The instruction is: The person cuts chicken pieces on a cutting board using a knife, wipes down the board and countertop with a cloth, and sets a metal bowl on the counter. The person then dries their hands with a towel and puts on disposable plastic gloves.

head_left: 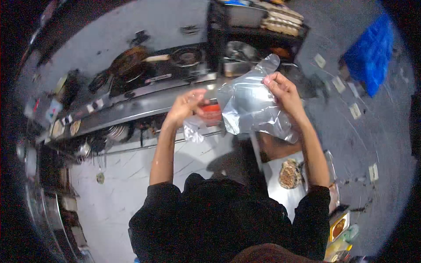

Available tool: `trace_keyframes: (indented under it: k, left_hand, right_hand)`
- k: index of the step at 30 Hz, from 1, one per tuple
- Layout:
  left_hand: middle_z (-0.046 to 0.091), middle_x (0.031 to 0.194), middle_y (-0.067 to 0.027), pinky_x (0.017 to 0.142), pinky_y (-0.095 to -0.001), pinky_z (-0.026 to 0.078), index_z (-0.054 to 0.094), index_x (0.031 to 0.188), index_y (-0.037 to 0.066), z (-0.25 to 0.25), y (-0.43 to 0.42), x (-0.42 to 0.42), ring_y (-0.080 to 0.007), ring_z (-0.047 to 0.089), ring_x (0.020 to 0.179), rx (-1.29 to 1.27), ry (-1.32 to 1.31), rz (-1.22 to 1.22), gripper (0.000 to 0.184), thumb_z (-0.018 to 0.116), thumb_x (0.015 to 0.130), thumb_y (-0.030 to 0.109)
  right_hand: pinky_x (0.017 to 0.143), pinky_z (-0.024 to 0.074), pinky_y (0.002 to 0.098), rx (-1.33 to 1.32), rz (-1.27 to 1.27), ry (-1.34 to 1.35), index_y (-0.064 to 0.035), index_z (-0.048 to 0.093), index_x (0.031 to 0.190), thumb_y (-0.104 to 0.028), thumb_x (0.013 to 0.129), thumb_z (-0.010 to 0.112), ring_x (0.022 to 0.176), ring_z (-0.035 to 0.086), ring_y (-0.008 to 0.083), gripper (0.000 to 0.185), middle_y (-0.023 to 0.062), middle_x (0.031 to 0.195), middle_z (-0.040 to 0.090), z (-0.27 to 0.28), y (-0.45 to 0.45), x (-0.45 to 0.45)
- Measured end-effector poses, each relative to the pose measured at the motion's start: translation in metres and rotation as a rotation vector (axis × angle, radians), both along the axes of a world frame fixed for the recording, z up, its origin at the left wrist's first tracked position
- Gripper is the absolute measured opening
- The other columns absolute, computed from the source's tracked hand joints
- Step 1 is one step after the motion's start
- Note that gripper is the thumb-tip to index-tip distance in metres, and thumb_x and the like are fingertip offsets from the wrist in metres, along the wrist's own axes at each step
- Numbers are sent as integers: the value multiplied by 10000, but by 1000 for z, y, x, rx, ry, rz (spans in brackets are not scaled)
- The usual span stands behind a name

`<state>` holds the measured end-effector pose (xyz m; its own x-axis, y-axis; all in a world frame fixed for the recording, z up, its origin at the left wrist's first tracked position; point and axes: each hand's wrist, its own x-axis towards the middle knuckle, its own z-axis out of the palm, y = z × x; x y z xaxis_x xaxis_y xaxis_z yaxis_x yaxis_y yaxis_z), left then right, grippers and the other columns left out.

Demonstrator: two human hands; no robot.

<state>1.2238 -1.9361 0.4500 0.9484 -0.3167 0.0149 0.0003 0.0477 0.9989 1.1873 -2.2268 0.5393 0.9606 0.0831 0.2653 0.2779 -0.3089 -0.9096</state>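
Note:
A crinkled, clear plastic bag or sheet hangs in front of me, spread out and catching the light. My right hand pinches its right edge between thumb and fingers. To its left is my left hand, blurred by motion, with its fingers apart from the large sheet. A small crumpled whitish piece of plastic shows just below that hand; whether the fingers hold it cannot be made out. Behind, between my hands, is a red object, partly hidden.
A stove with a dark pan stands at the upper left. Egg trays sit on a shelf at the top. Right of my body, a counter bears a brown grainy lump. Blue plastic hangs at the upper right.

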Motion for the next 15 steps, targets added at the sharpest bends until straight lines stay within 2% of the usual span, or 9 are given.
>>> trace_keyframes:
  k: [1, 4, 5, 7, 9, 10, 11, 14, 15]
  left_hand:
    - [641, 902, -69, 450, -181, 377, 524, 1185, 65, -14, 23, -5, -59, 497, 531, 30, -18, -4, 544, 464, 870, 505]
    - [613, 1034, -95, 377, -156, 260, 471, 1247, 70, -62, 101, -19, -14, 378, 478, -364, 96, -252, 770, 305, 818, 687]
    - [603, 1058, -96, 375, -165, 247, 447, 1267, 78, -61, 126, -28, -19, 384, 483, -429, 83, -279, 747, 307, 834, 670]
    - [613, 1032, -90, 425, -159, 327, 415, 1289, 78, -45, 164, -57, -37, 487, 583, -236, 66, -4, 575, 500, 871, 464]
    - [527, 1197, -125, 560, -228, 454, 322, 1341, 98, -64, 165, -55, -121, 548, 931, -14, 132, 363, 659, 643, 812, 324]
    - [510, 1217, -120, 553, -228, 439, 333, 1336, 97, -64, 176, -60, -103, 541, 891, -30, 140, 438, 667, 655, 801, 329]
    - [494, 1238, -115, 546, -227, 425, 344, 1331, 95, -65, 182, -65, -86, 534, 850, -51, 150, 504, 674, 666, 790, 335]
    - [610, 1022, -13, 449, -169, 322, 473, 1238, 69, -80, 242, -74, -27, 403, 508, -219, 86, 526, 510, 638, 816, 303]
    - [620, 986, -14, 442, -172, 309, 518, 1184, 65, -87, 258, -80, -24, 403, 516, -255, 127, 557, 462, 646, 808, 300]
  right_hand:
    - [462, 273, 184, -3, 31, -36, -111, 569, 849, -292, 875, 568, 527, 363, 12, 183, -81, 626, 464, -9, 28, 15]
    - [478, 302, 186, 102, 182, 118, -96, 563, 849, -253, 879, 567, 552, 397, 18, 160, -68, 653, 498, -24, 122, 35]
    - [484, 308, 184, 98, 213, 155, -93, 562, 849, -243, 880, 567, 560, 406, 20, 154, -65, 661, 507, -28, 155, 41]
    - [518, 332, 187, 111, 338, 150, -86, 559, 863, -217, 882, 563, 605, 431, 19, 133, -63, 693, 522, -48, 217, 59]
    - [535, 342, 192, 120, 469, 228, -85, 557, 869, -215, 883, 562, 624, 437, 19, 131, -62, 704, 523, -56, 249, 65]
    - [504, 282, 173, 102, 522, 245, -129, 545, 859, -212, 882, 561, 583, 351, -4, 87, -102, 686, 450, -60, 269, 68]
    - [502, 284, 175, 105, 564, 304, -130, 544, 859, -213, 880, 562, 581, 353, -3, 87, -99, 690, 452, -62, 282, 67]
    - [486, 279, 173, 81, 696, 435, -128, 550, 849, -225, 870, 573, 564, 357, -1, 102, -87, 712, 467, -58, 361, 64]
    - [481, 277, 172, 41, 696, 446, -126, 556, 849, -226, 869, 574, 561, 359, -2, 104, -86, 713, 471, -60, 382, 62]
